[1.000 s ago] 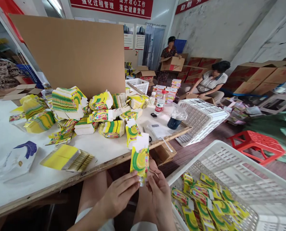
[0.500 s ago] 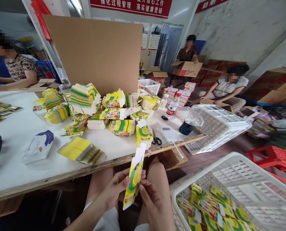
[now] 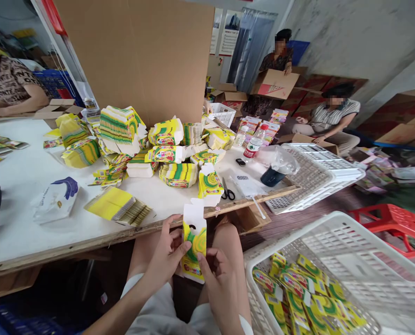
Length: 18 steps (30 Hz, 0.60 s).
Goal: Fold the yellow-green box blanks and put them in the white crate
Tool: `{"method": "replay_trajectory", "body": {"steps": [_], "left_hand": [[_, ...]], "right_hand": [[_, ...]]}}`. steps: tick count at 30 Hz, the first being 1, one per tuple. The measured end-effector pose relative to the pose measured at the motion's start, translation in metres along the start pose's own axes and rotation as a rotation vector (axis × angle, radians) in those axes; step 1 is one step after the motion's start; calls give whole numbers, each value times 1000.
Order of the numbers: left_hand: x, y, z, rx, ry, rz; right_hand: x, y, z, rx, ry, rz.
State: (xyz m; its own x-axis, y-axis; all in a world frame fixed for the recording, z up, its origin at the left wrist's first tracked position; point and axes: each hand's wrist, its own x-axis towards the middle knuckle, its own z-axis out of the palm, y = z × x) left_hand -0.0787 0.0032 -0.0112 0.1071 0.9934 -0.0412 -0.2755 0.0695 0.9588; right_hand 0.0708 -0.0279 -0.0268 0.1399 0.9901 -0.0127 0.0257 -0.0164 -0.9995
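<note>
Held carton and the grip on it. The printed carton [image 3: 197, 238] is between my two hands, in front of the near edge of the tabletop [image 3: 19, 200], tilted, with its white flaps [image 3: 194, 214] uppermost. My left hand [image 3: 170, 253] is partly closed on the left side, thumb across the printed face, index finger lifted away from the card. My right hand [image 3: 219, 274] is closed to a small pinch at the lower right edge, thumb on the face; its fingertips behind the card are hidden. I cannot tell whether the carton is flat or squared open. In my judgement, light, opposed pressure at the two edges serves best: thin card looks apt to crease under a hard thumb, especially around the dark cut-out [image 3: 192, 227]. I would steady with the left, press along the fold with the right, and leave the flaps clear of the standing carton [image 3: 209, 181] and scissors [image 3: 230, 194] beyond. At right, the white crate [image 3: 350, 239] holds similar cartons [image 3: 298, 293].
</note>
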Motion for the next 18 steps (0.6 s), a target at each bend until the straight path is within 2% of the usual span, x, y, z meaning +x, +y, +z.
{"method": "replay_trajectory", "body": {"steps": [5,12,18], "left_hand": [[-2,15,-9,22,-198,-16],[-6,20,-13,-56,-277,-120],[-6,19,-13,-144,-355,-187]], "right_hand": [[16,-23,-12,25,-124,-151],[30,-40,-22,-164,-270,-253],[32,-39,-21,-199,-281,-258]]}}
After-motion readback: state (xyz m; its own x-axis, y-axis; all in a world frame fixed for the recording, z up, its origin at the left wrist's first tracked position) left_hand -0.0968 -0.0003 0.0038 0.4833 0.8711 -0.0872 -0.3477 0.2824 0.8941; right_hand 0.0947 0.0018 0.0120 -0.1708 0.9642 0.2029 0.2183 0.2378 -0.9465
